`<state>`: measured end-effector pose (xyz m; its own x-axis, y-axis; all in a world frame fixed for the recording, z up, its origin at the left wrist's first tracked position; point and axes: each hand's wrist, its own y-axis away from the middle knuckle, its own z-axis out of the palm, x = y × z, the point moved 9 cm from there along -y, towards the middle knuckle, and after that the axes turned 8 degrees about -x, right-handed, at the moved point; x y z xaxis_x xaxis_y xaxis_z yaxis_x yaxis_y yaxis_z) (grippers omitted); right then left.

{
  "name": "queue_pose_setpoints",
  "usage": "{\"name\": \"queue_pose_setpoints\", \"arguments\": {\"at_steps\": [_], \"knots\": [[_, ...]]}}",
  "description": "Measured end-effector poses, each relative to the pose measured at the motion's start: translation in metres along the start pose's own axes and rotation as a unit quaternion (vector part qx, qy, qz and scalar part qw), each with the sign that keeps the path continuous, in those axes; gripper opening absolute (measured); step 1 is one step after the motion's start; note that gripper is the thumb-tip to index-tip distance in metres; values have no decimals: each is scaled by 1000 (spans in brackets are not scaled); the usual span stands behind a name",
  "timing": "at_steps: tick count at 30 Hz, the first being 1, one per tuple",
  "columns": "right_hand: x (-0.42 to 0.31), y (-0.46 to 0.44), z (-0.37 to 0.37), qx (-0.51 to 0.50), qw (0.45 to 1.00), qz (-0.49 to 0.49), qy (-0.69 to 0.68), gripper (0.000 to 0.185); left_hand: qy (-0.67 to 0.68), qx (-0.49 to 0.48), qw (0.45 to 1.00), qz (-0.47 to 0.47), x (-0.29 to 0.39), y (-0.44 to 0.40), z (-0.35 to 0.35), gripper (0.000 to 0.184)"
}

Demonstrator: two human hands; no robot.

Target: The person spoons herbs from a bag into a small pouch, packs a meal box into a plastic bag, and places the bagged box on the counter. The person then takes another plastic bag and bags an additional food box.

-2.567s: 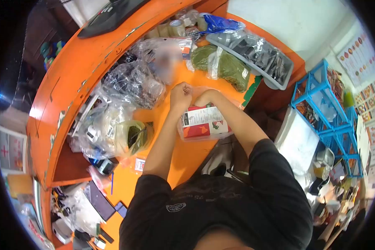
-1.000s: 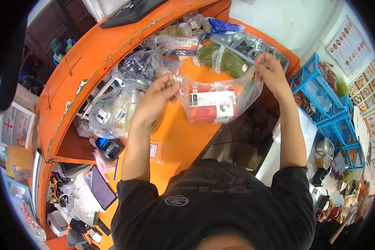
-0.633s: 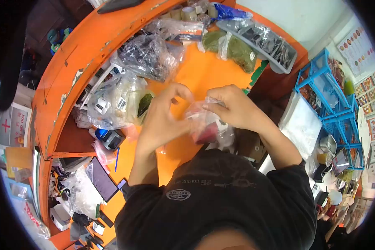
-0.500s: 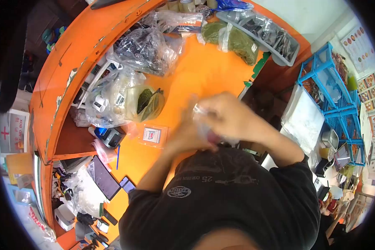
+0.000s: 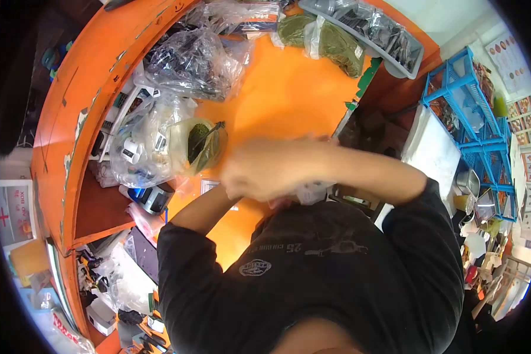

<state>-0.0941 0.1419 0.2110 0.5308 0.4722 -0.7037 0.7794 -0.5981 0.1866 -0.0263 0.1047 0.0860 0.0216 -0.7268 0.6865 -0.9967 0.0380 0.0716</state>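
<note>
My right hand (image 5: 255, 171), smeared by motion, is over the orange counter (image 5: 283, 88) close to my chest, and its fingers cannot be made out. My left forearm (image 5: 202, 211) comes up from the left and passes under it. Most of my left hand is hidden behind the right hand and forearm. A clear plastic piece (image 5: 314, 192) shows below my right forearm, with a small reddish patch beside it. Which hand holds it, I cannot tell. An open bag with dark green contents (image 5: 199, 141) is just left of my hands.
Clear plastic bags (image 5: 194, 65) crowd the counter's left and back. Green packets (image 5: 336, 47) and a grey tray (image 5: 416, 65) of dark items are at the back right. Blue baskets (image 5: 469, 100) stand right. A raised orange ledge (image 5: 71, 135) curves along the left.
My right hand has swung left across my left arm. The clear plastic between my hands is now mostly covered. The head view has shifted slightly, and the small printed card is largely hidden.
</note>
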Motion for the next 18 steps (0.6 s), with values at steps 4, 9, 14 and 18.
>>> {"name": "queue_pose_setpoints", "arguments": {"at_steps": [4, 9, 14, 18], "knots": [[135, -23, 4, 116, 990, 21, -71, 24, 344, -162, 921, -80, -2, -21, 32, 37], [151, 78, -35, 343, 924, -10, -166, 21, 44, 112, 988, 96, 26, -24, -19, 22], [166, 207, -14, 449, 871, 181, -83, 12, -70, 81, 991, 77, -34, -42, -1, 22], [112, 240, 14, 486, 849, 155, 138, 55, 232, 331, 905, -133, -37, -21, -95, 44]]}}
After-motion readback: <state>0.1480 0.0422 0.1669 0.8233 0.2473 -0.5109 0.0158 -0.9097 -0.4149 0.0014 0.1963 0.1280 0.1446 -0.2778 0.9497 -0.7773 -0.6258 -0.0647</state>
